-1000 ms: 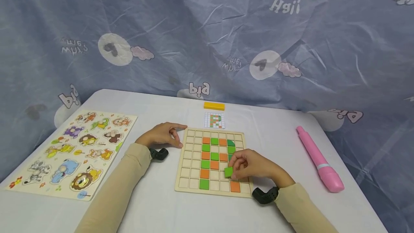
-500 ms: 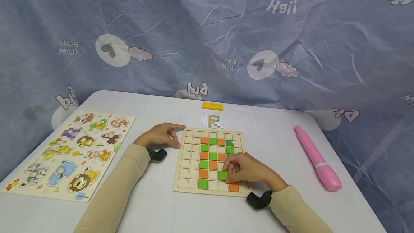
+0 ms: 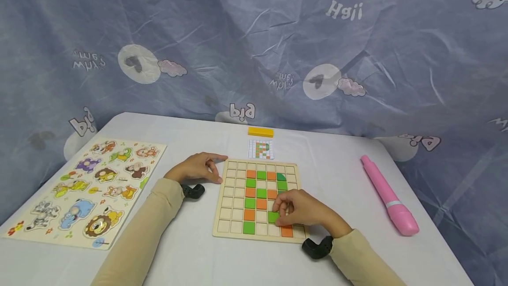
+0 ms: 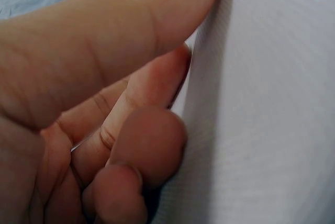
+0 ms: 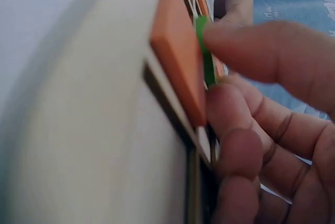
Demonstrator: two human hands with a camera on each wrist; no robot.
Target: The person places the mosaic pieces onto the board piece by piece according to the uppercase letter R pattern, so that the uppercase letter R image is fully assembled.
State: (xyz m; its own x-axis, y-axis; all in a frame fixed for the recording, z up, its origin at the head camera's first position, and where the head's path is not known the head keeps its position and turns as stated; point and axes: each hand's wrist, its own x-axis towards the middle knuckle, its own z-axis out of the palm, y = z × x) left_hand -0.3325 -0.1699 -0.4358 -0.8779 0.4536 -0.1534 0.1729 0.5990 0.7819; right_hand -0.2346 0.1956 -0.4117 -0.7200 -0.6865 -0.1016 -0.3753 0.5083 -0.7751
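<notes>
A wooden grid board lies flat, with orange and green square tiles set in its cells and one rounded dark green piece at the upper right. My right hand pinches a green square tile low on the board, in a cell diagonally up-left of an orange tile. In the right wrist view, the thumb presses the green tile beside the thick orange tile. My left hand touches the board's left edge with index finger and thumb spread; its other fingers curl in.
Behind the board lies a small pattern card with a yellow block beyond it. An animal puzzle board is at the left, a pink toy microphone at the right. A printed cloth hangs behind the white table.
My right hand has moved left and slightly down, bringing the green tile from above the board into a cell. The left hand has stayed at the board's edge.
</notes>
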